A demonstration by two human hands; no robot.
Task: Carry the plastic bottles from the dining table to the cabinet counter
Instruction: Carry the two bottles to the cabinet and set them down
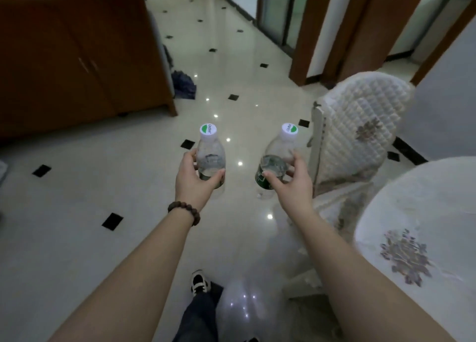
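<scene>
Over glossy tiled floor (103,176), fingers (219,174) grip clear bottles (210,152).

The cabinet (64,58) top and the table (425,225) are cut off by the edges.

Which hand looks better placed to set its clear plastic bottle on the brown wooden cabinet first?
Probably the left hand: its clear plastic bottle is on the side nearer the brown wooden cabinet. The right hand with its bottle is beside the quilted white chair.
</scene>
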